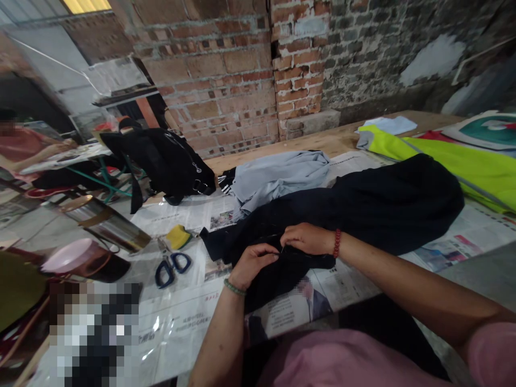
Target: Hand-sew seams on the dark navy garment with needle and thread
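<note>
A dark navy garment [382, 201] lies bunched across the newspaper-covered table in front of me. My left hand [255, 264], with a green bracelet at its wrist, pinches the dark cloth between thumb and fingers. Close beside it, my right hand [308, 239], wearing a red beaded bracelet, is closed in a pinch on a thin, pale sliver that looks like a sewing needle [282, 248]. The fingertips of both hands nearly meet over the cloth. Any thread is too fine to make out.
Left of the garment lie blue-handled scissors [172, 267] and a yellow object [178, 236]. Farther left are a steel flask [108, 223] and a pink-lidded jar [86, 260]. Behind are a black bag [173, 166], grey clothing [282, 174], a neon vest [443, 161] and an iron [484, 131]. Another person sits far left.
</note>
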{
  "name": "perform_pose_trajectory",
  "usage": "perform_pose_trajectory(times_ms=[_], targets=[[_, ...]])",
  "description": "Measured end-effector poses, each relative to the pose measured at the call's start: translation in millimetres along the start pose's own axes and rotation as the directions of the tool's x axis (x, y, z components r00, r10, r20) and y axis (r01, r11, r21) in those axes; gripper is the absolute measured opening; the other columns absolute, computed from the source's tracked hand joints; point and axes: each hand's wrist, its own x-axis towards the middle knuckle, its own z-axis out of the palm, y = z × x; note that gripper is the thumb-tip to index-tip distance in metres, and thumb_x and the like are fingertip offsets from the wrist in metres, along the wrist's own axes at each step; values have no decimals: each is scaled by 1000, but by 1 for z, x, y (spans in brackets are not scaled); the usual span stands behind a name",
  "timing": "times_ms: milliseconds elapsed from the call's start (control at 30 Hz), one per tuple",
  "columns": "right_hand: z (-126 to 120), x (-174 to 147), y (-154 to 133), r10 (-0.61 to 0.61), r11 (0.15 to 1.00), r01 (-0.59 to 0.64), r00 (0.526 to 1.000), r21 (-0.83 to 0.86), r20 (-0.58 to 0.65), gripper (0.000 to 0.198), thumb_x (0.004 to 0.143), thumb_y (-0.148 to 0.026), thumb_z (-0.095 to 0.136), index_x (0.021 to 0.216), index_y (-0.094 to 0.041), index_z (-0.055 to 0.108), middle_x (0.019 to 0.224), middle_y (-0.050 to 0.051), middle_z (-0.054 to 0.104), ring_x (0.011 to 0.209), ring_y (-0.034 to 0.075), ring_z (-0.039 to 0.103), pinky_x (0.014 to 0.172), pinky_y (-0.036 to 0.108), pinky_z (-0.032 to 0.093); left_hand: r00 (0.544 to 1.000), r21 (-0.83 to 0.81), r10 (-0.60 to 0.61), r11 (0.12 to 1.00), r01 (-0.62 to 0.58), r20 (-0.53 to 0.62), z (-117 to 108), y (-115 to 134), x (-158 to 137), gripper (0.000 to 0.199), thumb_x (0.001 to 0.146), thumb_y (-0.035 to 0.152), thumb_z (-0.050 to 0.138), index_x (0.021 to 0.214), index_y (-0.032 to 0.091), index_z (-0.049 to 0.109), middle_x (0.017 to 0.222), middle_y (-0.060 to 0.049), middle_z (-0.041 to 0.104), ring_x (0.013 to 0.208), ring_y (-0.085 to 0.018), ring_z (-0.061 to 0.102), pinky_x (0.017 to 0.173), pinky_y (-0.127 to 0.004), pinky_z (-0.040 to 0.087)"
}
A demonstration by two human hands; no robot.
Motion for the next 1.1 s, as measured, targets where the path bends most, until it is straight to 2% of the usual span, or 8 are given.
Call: perform_pose_trajectory(times_ms=[300, 400, 467, 633, 833, 933, 1000, 1100], targets=[[-1, 0, -2, -23, 999, 22, 1000, 33, 9, 23, 80, -11, 43, 86, -16, 64, 82, 4, 60, 74, 12, 56, 68, 22, 41, 1000, 19, 16, 1000, -16, 4, 1, 0, 0, 15, 58, 25, 70, 69, 15, 68, 59, 2, 59, 53, -8, 48, 52, -19, 36], [-3, 1, -5, -19, 995, 20, 1000, 100, -9, 23, 78, -10, 43, 86, -15, 64, 83, 4, 60, 75, 12, 56, 71, 22, 41, 1000, 16, 18, 1000, -19, 18, 2, 0, 0, 14, 60, 24, 68, 70, 15, 68, 59, 3, 58, 53, -8, 47, 52, -19, 36], [-3, 3, -8, 35, 983, -30, 999, 182, -27, 22, 78, -11, 43, 87, -15, 63, 79, 3, 60, 70, 10, 56, 68, 21, 42, 999, 30, 23, 999, -24, 23, 2, 1, 0, 13, 60, 24, 68, 70, 15, 68, 58, 3, 58, 52, -8, 47, 52, -19, 36], [3, 13, -13, 264, 849, -255, 963, 463, 46, 28, 76, -11, 40, 97, -17, 57, 66, -3, 56, 42, 4, 46, 44, 16, 37, 996, 103, 92, 990, -94, 21, 4, 2, -1, 13, 60, 26, 68, 69, 16, 68, 65, 0, 62, 60, -11, 52, 59, -22, 40], [12, 20, -13, 265, 740, -255, 961, 623, 79, 31, 73, -8, 39, 101, -16, 49, 57, -8, 45, 38, 3, 39, 37, 13, 30, 977, 155, 215, 965, -210, -11, 9, -3, 2, 11, 63, 26, 67, 69, 17, 68, 72, -2, 64, 71, -15, 56, 70, -24, 42], [11, 19, -14, 236, 765, -254, 966, 592, 110, 33, 74, -8, 39, 105, -16, 48, 58, -8, 45, 39, 3, 38, 38, 14, 31, 968, 154, 241, 961, -229, -66, 9, -6, 5, 12, 62, 26, 67, 69, 17, 68, 73, -2, 64, 72, -16, 55, 71, -25, 41], [8, 17, -15, 215, 821, -252, 968, 512, 131, 35, 75, -8, 38, 108, -16, 47, 56, -8, 46, 40, 4, 40, 41, 15, 34, 964, 161, 247, 960, -229, -97, 8, -7, 6, 11, 61, 26, 67, 69, 17, 68, 71, -1, 63, 71, -16, 55, 70, -24, 41], [3, 15, -15, 166, 940, -169, 985, 297, 36, 33, 77, -11, 39, 109, -15, 50, 65, -2, 56, 55, 9, 52, 57, 22, 42, 976, 119, 196, 976, -185, -94, 6, -7, 6, 13, 61, 27, 67, 70, 17, 66, 68, 0, 61, 64, -13, 53, 62, -22, 40]])
